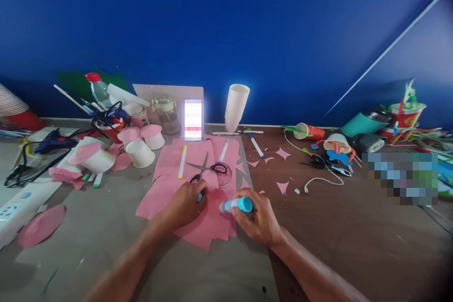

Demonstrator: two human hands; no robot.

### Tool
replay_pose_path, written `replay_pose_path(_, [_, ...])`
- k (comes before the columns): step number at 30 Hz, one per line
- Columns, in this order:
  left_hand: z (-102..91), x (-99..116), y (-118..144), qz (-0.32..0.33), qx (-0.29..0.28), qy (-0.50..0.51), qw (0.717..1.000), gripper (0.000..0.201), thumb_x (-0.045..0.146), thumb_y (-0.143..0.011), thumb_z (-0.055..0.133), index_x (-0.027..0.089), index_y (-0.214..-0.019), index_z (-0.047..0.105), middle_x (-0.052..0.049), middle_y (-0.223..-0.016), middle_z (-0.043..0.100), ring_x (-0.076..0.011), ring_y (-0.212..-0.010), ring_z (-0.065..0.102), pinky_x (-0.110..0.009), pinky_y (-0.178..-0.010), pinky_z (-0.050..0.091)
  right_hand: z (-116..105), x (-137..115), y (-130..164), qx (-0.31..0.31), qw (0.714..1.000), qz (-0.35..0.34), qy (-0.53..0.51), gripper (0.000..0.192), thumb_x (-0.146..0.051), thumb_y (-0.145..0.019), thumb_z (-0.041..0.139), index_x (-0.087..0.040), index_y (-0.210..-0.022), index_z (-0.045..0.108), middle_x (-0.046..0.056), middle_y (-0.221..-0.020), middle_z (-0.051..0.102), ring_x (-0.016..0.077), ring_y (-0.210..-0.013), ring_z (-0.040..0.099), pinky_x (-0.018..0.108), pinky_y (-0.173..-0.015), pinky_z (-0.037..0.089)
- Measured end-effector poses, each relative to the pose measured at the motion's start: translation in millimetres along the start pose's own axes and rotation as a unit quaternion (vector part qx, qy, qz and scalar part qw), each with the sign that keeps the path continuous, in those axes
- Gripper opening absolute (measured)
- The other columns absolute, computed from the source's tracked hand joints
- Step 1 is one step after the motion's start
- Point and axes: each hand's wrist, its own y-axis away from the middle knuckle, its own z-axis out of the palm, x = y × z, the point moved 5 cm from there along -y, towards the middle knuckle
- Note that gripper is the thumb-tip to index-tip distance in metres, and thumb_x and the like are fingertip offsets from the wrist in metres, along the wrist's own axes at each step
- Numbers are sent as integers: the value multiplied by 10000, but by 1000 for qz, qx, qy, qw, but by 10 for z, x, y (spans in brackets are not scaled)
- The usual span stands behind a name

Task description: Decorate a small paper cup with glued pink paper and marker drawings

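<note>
both forearms reach in from the bottom edge toward the middle of the table. the left hand (pixel 186 203) lies palm down on the loose pile of pink paper sheets (pixel 198 184), knuckles up, fingers curled around a small turquoise piece (pixel 200 197) that peeks out at the fingertips (too little of it shows to say what it is). the right hand (pixel 256 219) sits at the right edge of the same pile, fingers and thumb wrapped around a turquoise-capped glue stick with a pale body (pixel 236 205), held sideways with the pale end pointing left toward the other hand.

just beyond the left knuckles lies one pair of black-handled scissors (pixel 208 170), blades open, on the pink paper. two pens lie on the sheets, a yellow-tipped marker (pixel 182 161) and a blue-tipped marker (pixel 223 151); a third blue-capped pen (pixel 256 145) lies on the brown tabletop (pixel 354 226) to the right. a lit phone (pixel 193 119) stands propped behind the pile, beside one stack of white paper cups (pixel 236 106). about four pink paper offcuts (pixel 283 153) are scattered right of the pile. to the left stand several white cups with pink paper tops (pixel 141 144), a clear glass jar (pixel 166 113) and a white power strip (pixel 17 207) at the table edge.
</note>
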Motion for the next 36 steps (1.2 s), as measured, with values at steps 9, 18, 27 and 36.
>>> replay_pose_path(9, [55, -7, -3, 23, -50, 13, 998, 173, 151, -909, 457, 213, -809, 584, -24, -784, 715, -199, -726, 646, -298, -694, 403, 115, 56, 7, -38, 998, 5, 50, 75, -282, -856, 563, -211, -861, 585, 27, -705, 676, 178, -614, 630, 270, -587, 466])
replay_pose_path(18, [50, 27, 1, 28, -57, -7, 998, 157, 124, -890, 470, 213, -798, 560, -37, -808, 728, -213, -757, 662, -304, -692, 387, 237, 54, 44, -87, 995, 6, 44, 64, -275, -875, 569, -215, -894, 579, 22, -714, 670, 173, -595, 588, 275, -573, 437])
replay_pose_path(27, [41, 37, -6, 28, -61, -34, 997, 173, 147, -914, 471, 218, -761, 512, -31, -752, 699, -214, -723, 648, -299, -643, 344, 331, 25, 78, -132, 991, -8, -9, 78, -266, -900, 585, -223, -963, 567, 9, -717, 622, 174, -581, 556, 278, -563, 431])
replay_pose_path(36, [14, 26, 9, 4, -58, -5, 998, 191, 154, -909, 475, 219, -733, 512, -12, -682, 639, -198, -654, 614, -286, -599, 325, 42, 263, -35, 19, 974, 143, -176, 251, -453, -898, 609, -204, -867, 607, -32, -650, 547, 123, -538, 459, 238, -498, 402])
